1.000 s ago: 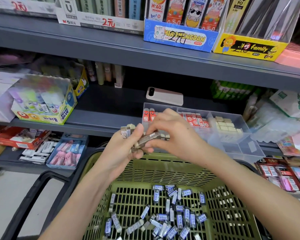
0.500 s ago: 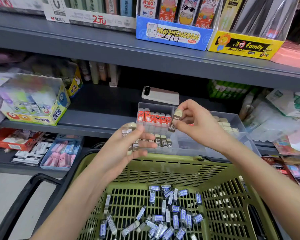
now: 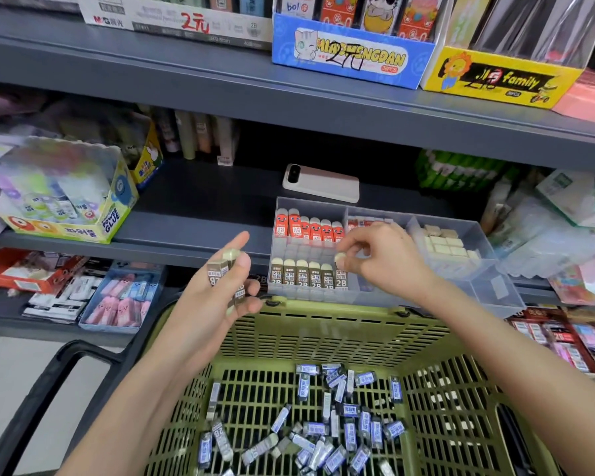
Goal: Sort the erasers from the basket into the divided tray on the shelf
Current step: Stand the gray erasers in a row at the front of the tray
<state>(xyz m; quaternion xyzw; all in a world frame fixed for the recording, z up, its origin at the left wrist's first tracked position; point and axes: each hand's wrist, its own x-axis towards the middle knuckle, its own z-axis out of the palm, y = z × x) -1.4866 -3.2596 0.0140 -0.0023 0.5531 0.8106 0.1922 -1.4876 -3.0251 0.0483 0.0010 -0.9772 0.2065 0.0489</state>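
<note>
A clear divided tray (image 3: 488,290) stands on the middle shelf. Its left compartments hold a back row of red-sleeved erasers (image 3: 306,228) and a front row of brown-sleeved 2B erasers (image 3: 301,278). My right hand (image 3: 385,259) pinches a brown eraser (image 3: 340,271) upright at the right end of that front row. Over the basket's far rim, my left hand (image 3: 220,290) grips a few more brown erasers (image 3: 220,269). The green basket (image 3: 323,328) below holds several blue-sleeved erasers (image 3: 330,424) on its floor.
A phone (image 3: 322,183) lies on the shelf behind the tray. Cream erasers (image 3: 443,243) fill the tray's right compartment. A glue box (image 3: 66,204) sits at left, wrapped packets at right. Boxed stationery lines the upper shelf. The basket's black handle (image 3: 49,383) hangs at lower left.
My right hand took a brown eraser from my left hand, carried it up over the tray, then lowered it to the end of the front row. My left hand stayed over the basket.
</note>
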